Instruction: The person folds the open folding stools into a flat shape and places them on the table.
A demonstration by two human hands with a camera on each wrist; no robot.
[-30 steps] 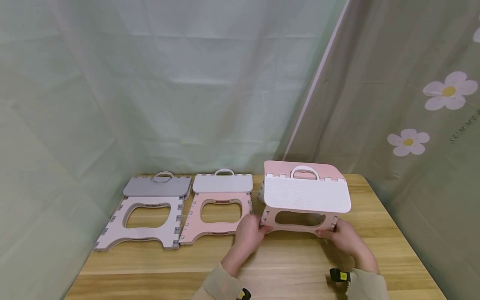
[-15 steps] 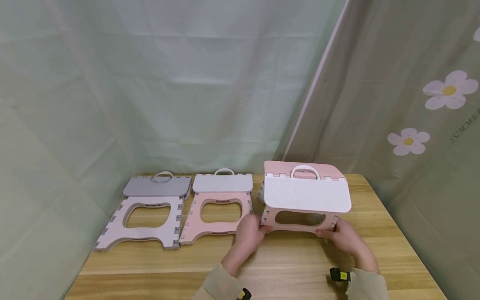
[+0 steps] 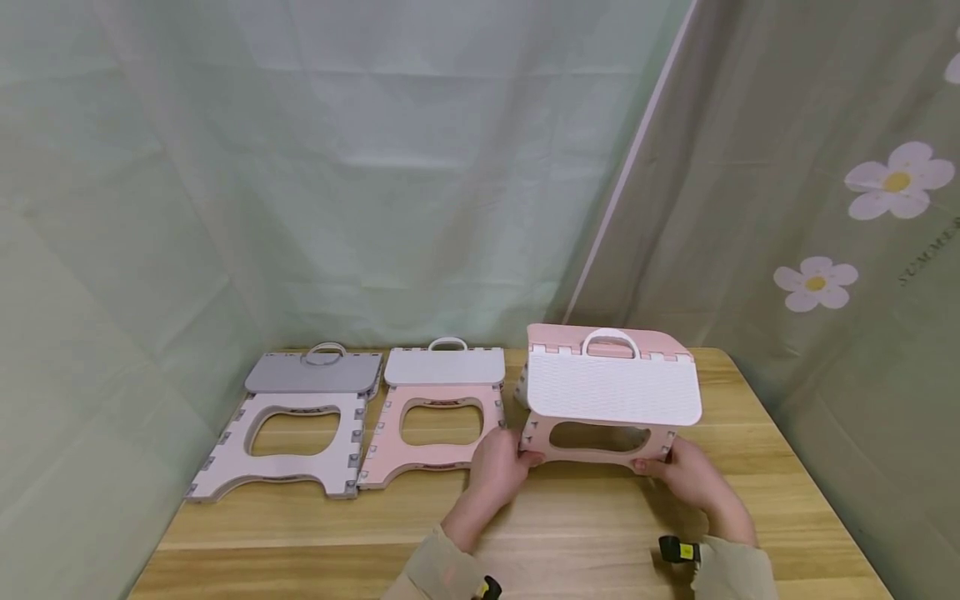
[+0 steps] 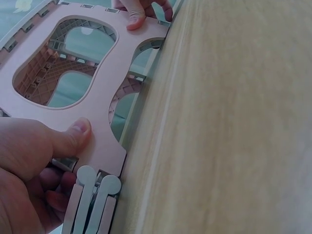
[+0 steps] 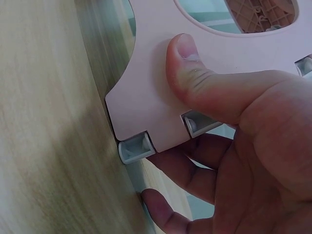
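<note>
A pink and white folding stool point(image 3: 611, 387) stands partly unfolded at the right of the table, its white and pink top panels sloping like a roof with a white handle loop at the ridge. My left hand point(image 3: 498, 467) grips the lower left corner of its pink front leg panel point(image 4: 109, 92), thumb on the outer face. On the opposite corner, my right hand point(image 3: 686, 475) pinches the same panel. The right wrist view shows that thumb point(image 5: 187, 63) flat on the pink plastic and the other fingers curled behind the edge.
Left of it lies a folded pink and white stool point(image 3: 442, 425). Farther left is a folded grey and white stool point(image 3: 300, 433), close beside the second. All are on a wooden table point(image 3: 337, 542), with pale green curtains point(image 3: 420, 183) behind and a flowered curtain at right.
</note>
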